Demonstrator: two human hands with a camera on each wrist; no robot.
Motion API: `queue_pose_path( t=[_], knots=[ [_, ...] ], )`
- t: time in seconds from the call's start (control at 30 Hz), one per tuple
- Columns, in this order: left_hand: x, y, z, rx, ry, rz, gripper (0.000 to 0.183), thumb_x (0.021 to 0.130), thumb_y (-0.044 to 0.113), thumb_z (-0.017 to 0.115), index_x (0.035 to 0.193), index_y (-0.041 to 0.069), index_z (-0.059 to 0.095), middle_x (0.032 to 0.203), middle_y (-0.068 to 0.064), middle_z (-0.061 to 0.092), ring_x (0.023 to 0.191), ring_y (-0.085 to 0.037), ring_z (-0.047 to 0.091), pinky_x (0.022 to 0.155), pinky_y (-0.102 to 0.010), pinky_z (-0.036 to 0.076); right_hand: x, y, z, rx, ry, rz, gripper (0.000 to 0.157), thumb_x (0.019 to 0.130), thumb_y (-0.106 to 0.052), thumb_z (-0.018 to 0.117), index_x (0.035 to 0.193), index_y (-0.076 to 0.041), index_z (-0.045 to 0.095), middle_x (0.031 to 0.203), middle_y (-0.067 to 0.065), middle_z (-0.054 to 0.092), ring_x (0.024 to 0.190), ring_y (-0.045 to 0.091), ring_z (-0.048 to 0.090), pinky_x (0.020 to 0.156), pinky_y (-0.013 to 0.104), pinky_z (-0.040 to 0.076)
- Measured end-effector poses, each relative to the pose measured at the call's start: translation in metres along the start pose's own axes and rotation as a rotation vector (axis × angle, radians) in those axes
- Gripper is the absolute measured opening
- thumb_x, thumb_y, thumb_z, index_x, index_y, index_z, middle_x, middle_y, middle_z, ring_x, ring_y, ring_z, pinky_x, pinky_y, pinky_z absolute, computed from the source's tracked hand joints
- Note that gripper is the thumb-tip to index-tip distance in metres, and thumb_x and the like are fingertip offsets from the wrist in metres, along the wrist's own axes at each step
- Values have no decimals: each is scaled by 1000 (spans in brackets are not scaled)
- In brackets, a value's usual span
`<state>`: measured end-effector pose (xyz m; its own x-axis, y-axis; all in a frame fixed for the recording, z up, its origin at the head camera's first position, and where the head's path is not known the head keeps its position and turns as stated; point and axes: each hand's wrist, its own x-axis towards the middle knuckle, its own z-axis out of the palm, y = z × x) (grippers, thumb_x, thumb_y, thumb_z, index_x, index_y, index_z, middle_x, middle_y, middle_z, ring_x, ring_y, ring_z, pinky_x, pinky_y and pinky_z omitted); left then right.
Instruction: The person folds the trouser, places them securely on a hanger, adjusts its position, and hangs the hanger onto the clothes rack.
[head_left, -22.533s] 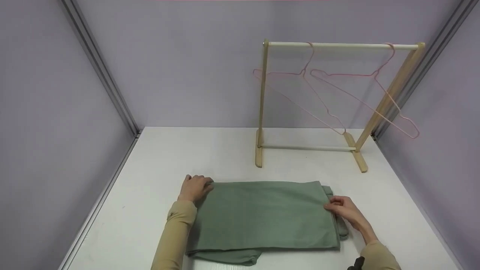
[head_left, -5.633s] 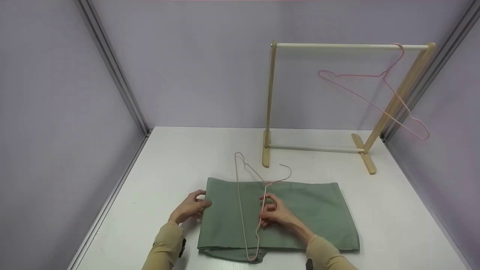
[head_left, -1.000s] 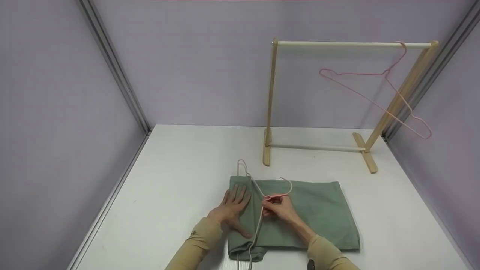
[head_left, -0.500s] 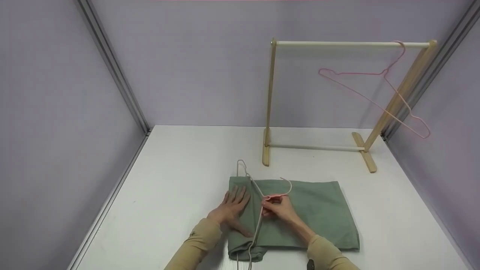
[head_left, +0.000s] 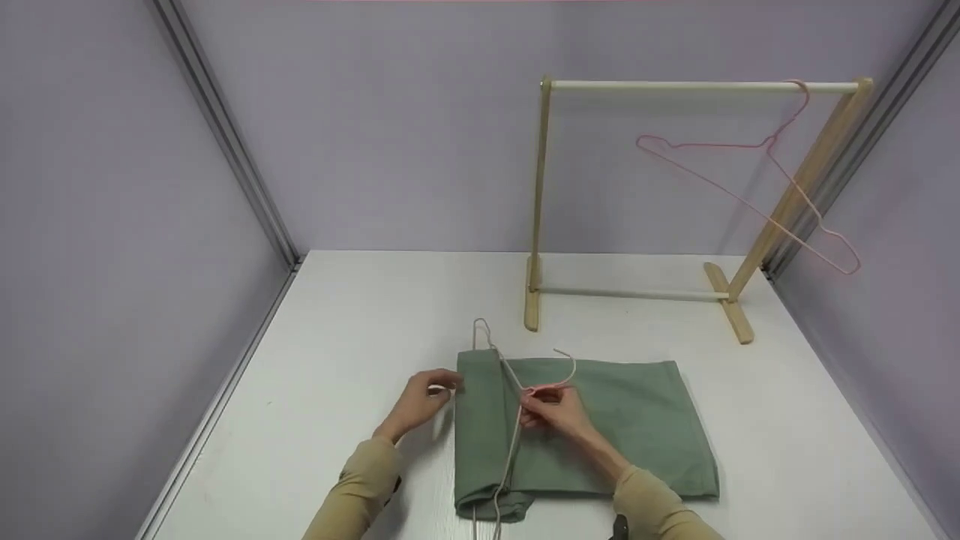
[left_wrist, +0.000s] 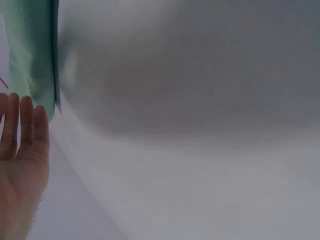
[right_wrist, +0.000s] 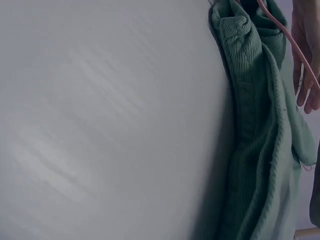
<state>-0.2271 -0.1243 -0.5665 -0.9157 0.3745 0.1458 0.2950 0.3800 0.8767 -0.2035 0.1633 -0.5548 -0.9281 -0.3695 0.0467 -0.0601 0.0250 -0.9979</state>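
Note:
A folded green garment (head_left: pixel 615 427) lies on the table, its left end turned over the bottom bar of a pink wire hanger (head_left: pixel 546 387). My right hand (head_left: pixel 556 412) pinches the hanger just below its hook. My left hand (head_left: pixel 417 401) is at the left edge of the turned-over part, thumb and fingers apart. In the left wrist view the left hand's fingers (left_wrist: pixel 41 131) look nearly straight beside the green cloth (left_wrist: pixel 32 60); contact is unclear. The right wrist view shows ribbed green cloth (right_wrist: pixel 250 100) and a hanger wire (right_wrist: pixel 295 44).
Behind the garment stands a wooden rack (head_left: pixel 537 202) with a white top bar (head_left: pixel 675 87). A second pink hanger (head_left: pixel 720 187) hangs near its right end. White table (head_left: pixel 360 315) surrounds the garment, with grey walls at the back and sides.
A hanger left the rack's bar, and the garment's left end was folded over it. Within the last half second my left hand lifted off the fold and moved left; the right hand stayed.

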Motion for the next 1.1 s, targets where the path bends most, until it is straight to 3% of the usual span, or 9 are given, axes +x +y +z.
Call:
queue_pose_path(
  t=[0.1, 0.2, 0.3, 0.37, 0.47, 0.6, 0.77, 0.93, 1.1],
  knots=[
    [0, -4, -8, -79, 56, -38, 30, 95, -8, 49, 120, -8, 66, 114, -25, 70, 106, -38, 68, 95, -49, 56, 4, -10, 10, -28, -70, -47, 36, 98, -5, 62, 120, 23, 57, 94, 28, 72, 73, 6, 72, 67, 27, 62],
    [-3, -7, -16, -250, 21, -97, 34, 97, -7, 44, 127, -13, 59, 113, -32, 67, 104, -39, 69, 97, -48, 56, 8, -21, 24, -100, -190, -107, 37, 102, -6, 57, 126, 20, 56, 103, 39, 68, 78, 11, 73, 69, 35, 63],
    [-7, -9, -23, -409, -42, -158, 41, 98, -4, 40, 136, -15, 50, 117, -33, 66, 106, -39, 69, 100, -47, 56, 9, -30, 35, -230, -284, -172, 35, 104, -10, 54, 128, 16, 59, 108, 35, 70, 86, 22, 74, 73, 40, 63],
    [-9, -9, -28, -465, -66, -180, 46, 96, -5, 38, 140, -13, 47, 119, -30, 67, 107, -35, 70, 99, -43, 57, 10, -33, 38, -310, -291, -216, 33, 104, -10, 53, 125, 14, 62, 109, 30, 72, 90, 33, 73, 75, 37, 62],
    [-12, -9, -34, -492, -85, -184, 53, 91, -11, 38, 144, -13, 43, 121, -26, 68, 102, -25, 72, 94, -36, 59, 9, -30, 34, -383, -215, -235, 28, 102, -8, 55, 118, 13, 66, 108, 28, 72, 93, 39, 70, 74, 25, 58],
    [-15, -12, -40, -481, -120, -181, 60, 87, -17, 39, 146, -14, 38, 124, -32, 65, 96, -16, 70, 87, -30, 59, 7, -20, 24, -425, -89, -157, 23, 99, -4, 59, 114, 11, 67, 106, 27, 71, 84, 28, 67, 65, 18, 52],
    [-21, -15, -46, -500, -204, -193, 60, 92, -14, 47, 149, -15, 31, 133, -39, 56, 100, -16, 70, 89, -32, 59, 6, -9, 17, -450, -66, -50, 28, 95, -6, 62, 118, 11, 64, 106, 25, 69, 84, 21, 67, 64, 22, 54],
    [-26, -13, -53, -517, -283, -166, 65, 95, -4, 57, 151, -15, 26, 136, -36, 57, 100, -14, 72, 92, -33, 59, 7, -5, 20, -331, -59, 78, 39, 94, -9, 63, 125, 13, 56, 103, 25, 70, 79, 24, 72, 67, 35, 61],
    [-29, -10, -57, -480, -277, -202, 62, 94, 3, 63, 147, -14, 36, 121, -20, 71, 100, -16, 72, 90, -36, 60, 8, -4, 21, -231, -33, 153, 45, 94, -9, 64, 130, 15, 52, 102, 26, 71, 75, 19, 73, 69, 36, 63]
  ],
)
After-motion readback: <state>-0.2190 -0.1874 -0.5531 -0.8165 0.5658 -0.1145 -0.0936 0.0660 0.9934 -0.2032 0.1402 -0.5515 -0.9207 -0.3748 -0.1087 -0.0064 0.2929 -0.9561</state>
